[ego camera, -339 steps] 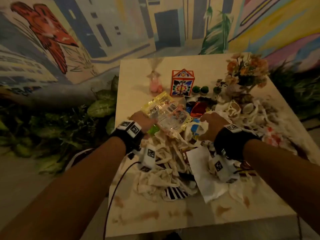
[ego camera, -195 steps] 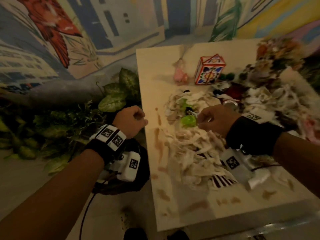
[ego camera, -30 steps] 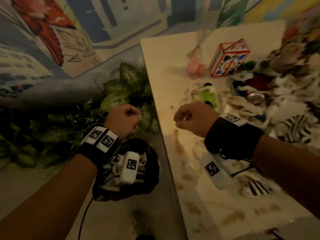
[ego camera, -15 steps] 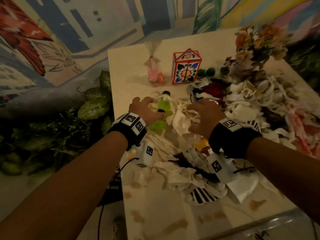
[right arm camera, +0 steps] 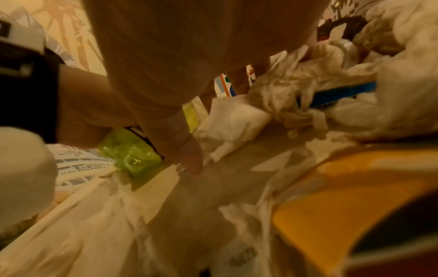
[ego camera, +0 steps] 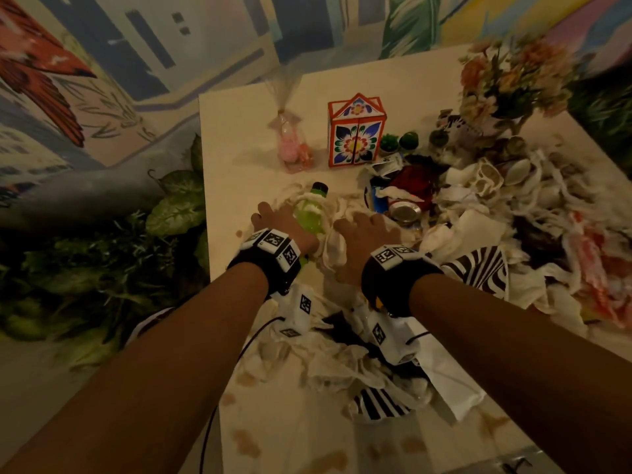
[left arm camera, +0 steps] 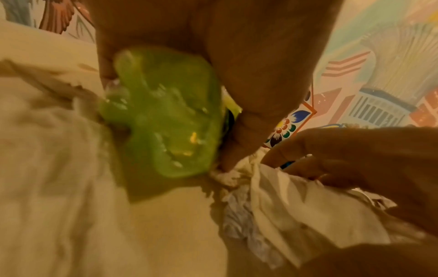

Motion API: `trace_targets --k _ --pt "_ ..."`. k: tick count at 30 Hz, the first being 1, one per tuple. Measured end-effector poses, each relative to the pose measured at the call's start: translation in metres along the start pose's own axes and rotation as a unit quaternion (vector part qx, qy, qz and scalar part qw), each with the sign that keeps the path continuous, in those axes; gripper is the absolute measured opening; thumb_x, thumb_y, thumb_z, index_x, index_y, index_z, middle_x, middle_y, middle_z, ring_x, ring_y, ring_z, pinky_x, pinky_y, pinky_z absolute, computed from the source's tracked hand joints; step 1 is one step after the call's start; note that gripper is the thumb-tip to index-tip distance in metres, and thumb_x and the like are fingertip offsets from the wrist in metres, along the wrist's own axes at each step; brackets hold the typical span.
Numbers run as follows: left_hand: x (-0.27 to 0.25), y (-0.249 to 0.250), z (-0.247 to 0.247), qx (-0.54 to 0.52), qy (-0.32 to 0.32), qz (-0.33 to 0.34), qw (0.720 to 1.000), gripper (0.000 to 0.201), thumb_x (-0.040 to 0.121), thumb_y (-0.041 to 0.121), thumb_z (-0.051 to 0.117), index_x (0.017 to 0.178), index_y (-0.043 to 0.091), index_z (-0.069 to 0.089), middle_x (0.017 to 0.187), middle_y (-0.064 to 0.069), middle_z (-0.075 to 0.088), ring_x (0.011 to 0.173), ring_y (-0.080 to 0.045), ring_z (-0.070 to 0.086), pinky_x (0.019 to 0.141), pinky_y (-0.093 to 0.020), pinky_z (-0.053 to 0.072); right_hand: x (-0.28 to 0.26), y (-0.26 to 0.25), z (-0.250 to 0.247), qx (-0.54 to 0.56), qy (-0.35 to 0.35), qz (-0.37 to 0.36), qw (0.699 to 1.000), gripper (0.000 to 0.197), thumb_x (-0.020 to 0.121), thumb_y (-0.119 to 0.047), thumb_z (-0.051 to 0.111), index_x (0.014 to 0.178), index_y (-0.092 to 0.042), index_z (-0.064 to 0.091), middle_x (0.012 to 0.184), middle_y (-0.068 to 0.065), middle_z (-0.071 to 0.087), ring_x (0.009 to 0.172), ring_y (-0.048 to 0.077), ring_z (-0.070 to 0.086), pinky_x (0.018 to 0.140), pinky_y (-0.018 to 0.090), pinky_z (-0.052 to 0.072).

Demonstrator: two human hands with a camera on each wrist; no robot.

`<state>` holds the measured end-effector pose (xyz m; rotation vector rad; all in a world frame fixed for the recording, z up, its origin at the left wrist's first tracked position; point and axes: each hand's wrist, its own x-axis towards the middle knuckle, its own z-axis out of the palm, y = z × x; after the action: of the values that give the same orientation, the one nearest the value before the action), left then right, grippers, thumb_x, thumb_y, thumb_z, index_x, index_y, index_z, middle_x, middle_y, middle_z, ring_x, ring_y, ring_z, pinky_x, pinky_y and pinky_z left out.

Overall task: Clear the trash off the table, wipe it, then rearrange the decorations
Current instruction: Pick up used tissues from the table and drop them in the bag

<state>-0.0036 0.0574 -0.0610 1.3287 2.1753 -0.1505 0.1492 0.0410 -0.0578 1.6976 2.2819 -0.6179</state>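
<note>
Left hand (ego camera: 280, 224) fingers (left arm camera: 246, 142) curled round the green bottle (ego camera: 309, 213), which lay on the desk (ego camera: 232, 131) in front of the painted box (ego camera: 355, 131). Right hand (ego camera: 362, 234) fingers (right arm camera: 187, 150) bent, pressing into crumpled tissues (ego camera: 333, 246) just right of the bottle; a firm pinch couldn't be confirmed. Best move, I'd say: scoop bottle and tissues together, steering clear of the box.

dim warm light; painted city mural (ego camera: 191, 46) on the wall; leafy plants (ego camera: 102, 261) below it.
</note>
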Motion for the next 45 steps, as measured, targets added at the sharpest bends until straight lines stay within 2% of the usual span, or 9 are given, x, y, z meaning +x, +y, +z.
trace_targets --k 9,13,17,22,27,33,37,40,45 --pt "-0.003 -0.005 -0.008 -0.073 -0.009 0.017 0.997 0.06 0.065 0.047 0.074 0.109 0.01 0.057 0.114 -0.013 0.054 0.097 -0.033 0.057 0.08 -0.038 0.053 0.005 0.004 -0.009 0.038 0.006 0.031 0.999 0.09 0.064 -0.063 0.068 0.134 -0.028 0.023 0.135 0.007 0.034 0.126 0.036 0.033 0.096 0.054 0.037" --pt "-0.012 -0.011 -0.02 -0.137 0.03 0.044 0.989 0.048 0.07 0.041 0.076 0.101 0.008 0.059 0.098 -0.009 0.06 0.088 -0.028 0.058 0.067 -0.031 0.045 0.0 0.01 -0.034 0.105 0.054 0.067 0.991 0.1 0.056 -0.064 0.071 0.135 -0.025 0.025 0.137 0.009 0.038 0.128 0.036 0.036 0.102 0.054 0.034" --pt "-0.025 -0.014 -0.035 -0.157 0.047 0.07 0.984 0.04 0.067 0.043 0.079 0.078 0.011 0.057 0.079 -0.006 0.056 0.076 -0.024 0.054 0.055 -0.028 0.036 -0.002 0.023 -0.06 0.262 0.106 0.086 0.956 0.086 0.056 -0.038 0.077 0.13 -0.023 0.037 0.126 0.009 0.05 0.116 0.035 0.045 0.092 0.046 0.045" --pt "-0.043 -0.013 -0.051 -0.203 0.073 0.111 0.97 0.041 0.065 0.038 0.082 0.061 0.016 0.048 0.063 0.001 0.046 0.059 -0.015 0.045 0.047 -0.028 0.028 -0.01 0.024 -0.085 0.342 0.125 0.079 0.928 0.081 0.047 -0.037 0.074 0.119 -0.024 0.041 0.113 0.007 0.054 0.105 0.032 0.05 0.085 0.047 0.051" --pt "-0.057 -0.017 -0.063 -0.239 0.078 0.146 0.957 0.039 0.062 0.031 0.083 0.061 0.012 0.05 0.064 -0.004 0.05 0.062 -0.022 0.049 0.053 -0.028 0.037 -0.017 0.031 -0.098 0.377 0.139 0.047 0.914 0.067 0.062 -0.015 0.079 0.12 -0.015 0.045 0.102 0.001 0.051 0.091 0.021 0.05 0.06 0.022 0.039" --pt "-0.074 -0.03 -0.076 -0.088 0.059 0.16 0.981 0.041 0.063 0.031 0.082 0.059 0.013 0.045 0.063 -0.004 0.045 0.058 -0.02 0.043 0.048 -0.026 0.03 -0.022 0.048 -0.098 0.292 0.133 0.096 0.942 0.083 0.064 -0.026 0.082 0.133 -0.015 0.037 0.128 0.01 0.048 0.104 0.027 0.049 0.077 0.029 0.039" --pt "-0.08 -0.045 -0.085 -0.166 0.096 0.171 0.966 0.041 0.061 0.031 0.082 0.062 0.007 0.048 0.064 -0.01 0.049 0.059 -0.025 0.048 0.049 -0.029 0.037 -0.029 0.059 -0.099 0.304 0.177 0.083 0.932 0.081 0.067 -0.019 0.08 0.134 -0.025 0.035 0.135 0.009 0.044 0.114 0.028 0.049 0.08 0.027 0.039" --pt "-0.083 -0.051 -0.087 -0.249 0.104 0.191 0.944 0.051 0.047 0.038 0.078 0.072 -0.002 0.058 0.077 -0.027 0.062 0.072 -0.039 0.064 0.06 -0.049 0.054 -0.031 0.054 -0.104 0.286 0.195 0.061 0.936 0.065 0.067 -0.021 0.079 0.124 -0.026 0.047 0.122 0.003 0.048 0.11 0.025 0.049 0.08 0.028 0.039" --pt "-0.081 -0.063 -0.093 -0.32 0.115 0.202 0.918 0.066 0.041 0.045 0.077 0.084 -0.003 0.06 0.087 -0.031 0.063 0.078 -0.044 0.065 0.064 -0.059 0.053 -0.031 0.03 -0.123 0.292 0.275 -0.026 0.916 0.054 0.063 -0.015 0.082 0.109 -0.019 0.053 0.102 -0.005 0.047 0.095 0.014 0.046 0.075 0.023 0.034"
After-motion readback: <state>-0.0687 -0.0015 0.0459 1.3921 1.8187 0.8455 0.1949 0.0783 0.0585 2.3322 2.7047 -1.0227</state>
